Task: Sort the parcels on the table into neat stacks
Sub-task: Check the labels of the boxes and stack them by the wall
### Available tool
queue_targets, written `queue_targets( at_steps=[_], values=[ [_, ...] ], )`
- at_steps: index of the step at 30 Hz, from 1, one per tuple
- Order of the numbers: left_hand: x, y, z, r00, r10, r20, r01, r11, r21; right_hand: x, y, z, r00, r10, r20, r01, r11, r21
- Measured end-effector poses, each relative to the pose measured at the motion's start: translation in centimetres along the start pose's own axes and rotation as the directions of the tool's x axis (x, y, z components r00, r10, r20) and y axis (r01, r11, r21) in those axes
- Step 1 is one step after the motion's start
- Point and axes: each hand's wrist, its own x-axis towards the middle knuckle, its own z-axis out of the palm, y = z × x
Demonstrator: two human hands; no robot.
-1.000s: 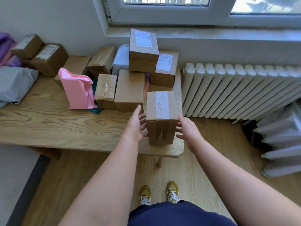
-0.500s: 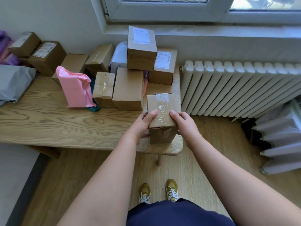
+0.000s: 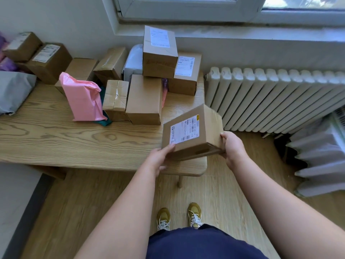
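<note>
Shipping label on cardboard box, print too small to read

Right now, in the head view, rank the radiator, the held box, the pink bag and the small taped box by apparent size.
1. radiator
2. held box, nearest the camera, so its lead over the bag is unsure
3. pink bag
4. small taped box

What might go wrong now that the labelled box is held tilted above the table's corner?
The labelled box, gripped only at two corners by the left hand and right hand, might slip to the floor. Setting it down carelessly could topple the top box perched behind.
</note>
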Motion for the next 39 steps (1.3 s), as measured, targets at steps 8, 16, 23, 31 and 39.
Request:
queue_targets(
  at_steps=[8, 16, 23, 31, 39],
  values=[
    [0.8, 0.5, -2.4, 0.956, 0.1, -0.275, -0.139, 0.982, -0.126, -0.4, 2.4, 0.9, 0.982, -0.048, 0.181, 0.104, 0.942, -0.318],
    [0.2, 0.7, -2.9, 0.918, 0.108, -0.382, -0.06, 0.989, 0.137, 0.2, 2.9, 2.3, 0.983, -0.021, 0.182, 0.074, 0.955, -0.287],
    [0.4, 1.9, -2.3, 0.859, 0.395, -0.326, -0.115, 0.77, 0.628, 0.8, 2.3, 2.8, 0.945, -0.068, 0.32, 0.216, 0.863, -0.456],
    [0.7, 2.4, -0.5, 0.961, 0.258, -0.094, -0.083, 0.599, 0.796, 1.8, 0.3, 4.0, 0.951, -0.195, 0.242, 0.311, 0.583, -0.751],
    [1.0, 0.6, 0.5, 0.982, 0.089, -0.168, 0.012, 0.853, 0.522, 0.5, 1.9, 2.9, 0.946, 0.053, 0.32, 0.153, 0.797, -0.584]
  ],
)
